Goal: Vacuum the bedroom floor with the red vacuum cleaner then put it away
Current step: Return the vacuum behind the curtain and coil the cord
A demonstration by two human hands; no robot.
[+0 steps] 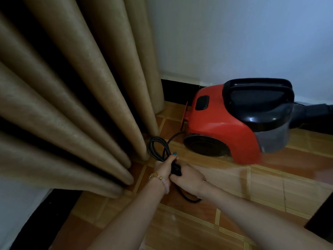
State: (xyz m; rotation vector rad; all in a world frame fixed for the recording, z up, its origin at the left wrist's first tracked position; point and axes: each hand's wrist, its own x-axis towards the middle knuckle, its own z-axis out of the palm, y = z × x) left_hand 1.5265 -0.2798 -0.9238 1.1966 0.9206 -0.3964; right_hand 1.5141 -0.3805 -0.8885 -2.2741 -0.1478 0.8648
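The red vacuum cleaner (221,123) with a black handle on top stands on the tiled floor beside the wall, its black hose running off to the right. Its black power cord (155,147) leaves the body's lower left and lies in coiled loops on the floor near the curtain. My left hand (164,168) grips the bundled loops, thumb on top. My right hand (187,177) holds the same bundle just to the right, fingers round the dark cord and what looks like the plug. A loop of cord trails under my right wrist.
A tan pleated curtain (75,98) hangs to the floor on the left, close to my left hand. The white wall (234,37) with a black skirting runs behind the vacuum. Orange-brown floor tiles (252,192) spread to the right and front. A dark object shows at the right edge.
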